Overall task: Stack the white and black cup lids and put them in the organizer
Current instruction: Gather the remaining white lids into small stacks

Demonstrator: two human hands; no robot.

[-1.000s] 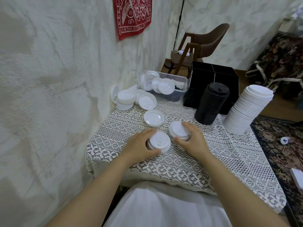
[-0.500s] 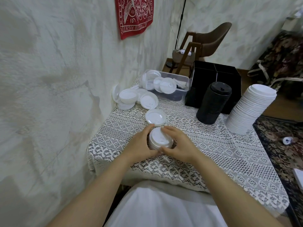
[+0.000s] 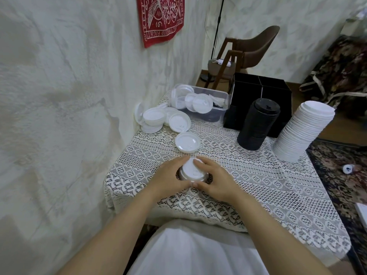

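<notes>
- White plastic cup lids in a short stack (image 3: 191, 171) sit near the middle of the surface (image 3: 268, 185), which is covered by a white lace cloth.
- The left hand (image 3: 168, 176) and right hand (image 3: 215, 181) grip the short stack from either side. Their fingers (image 3: 200, 162) curl over its rim and the thumbs meet at its near edge.
- One single white lid (image 3: 187, 141) lies flat just beyond the hands.
- A loose pile of white lids (image 3: 156, 118) lies at the far left by the wall, beside a clear plastic tub (image 3: 214, 91) holding more lids.
- A black box organizer (image 3: 260, 90) stands at the far edge.
- A column of black lids (image 3: 258, 124) stands just in front of it.
- A tall leaning column of white lids (image 3: 303, 132) stands to the right.
</notes>
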